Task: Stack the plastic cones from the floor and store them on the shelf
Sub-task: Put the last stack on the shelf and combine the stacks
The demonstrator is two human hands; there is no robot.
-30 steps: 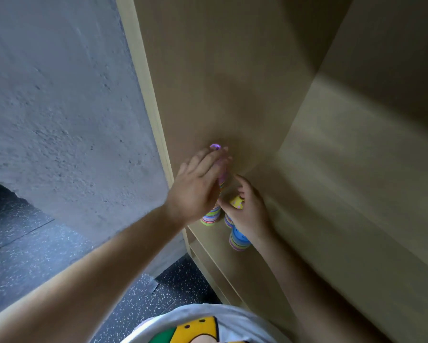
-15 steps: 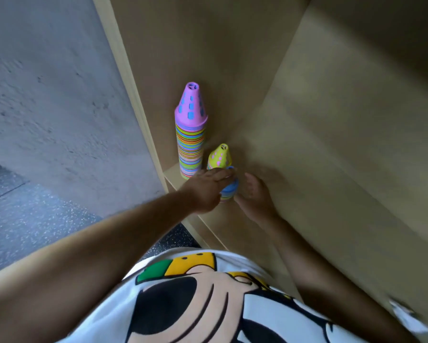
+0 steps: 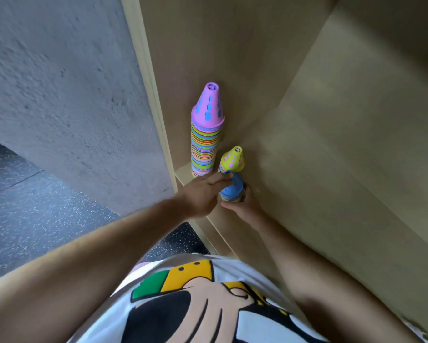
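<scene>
A tall stack of striped plastic cones [image 3: 206, 142], topped by a purple cone with blue holes, stands upright on the wooden shelf [image 3: 307, 174] against its left side panel. Just right of it is a short cone stack [image 3: 232, 169] with a yellow cone on top and a blue one below. My left hand [image 3: 203, 194] reaches in from the left, its straight fingers touching the blue cone. My right hand [image 3: 245, 205] grips the short stack's base from the near right side, fingers curled round it. The base itself is hidden by my hands.
The shelf's side panel [image 3: 190, 53] rises at the left, its back wall [image 3: 381, 107] at the right. A grey concrete wall [image 3: 59, 82] sits left of the shelf, above dark speckled floor [image 3: 34, 206]. A lower shelf edge [image 3: 215, 233] shows beneath my arms.
My left hand let go of the tall stack's top and came down to the short stack. The view pulled back, showing the tall stack standing free. My right hand stays at the short stack.
</scene>
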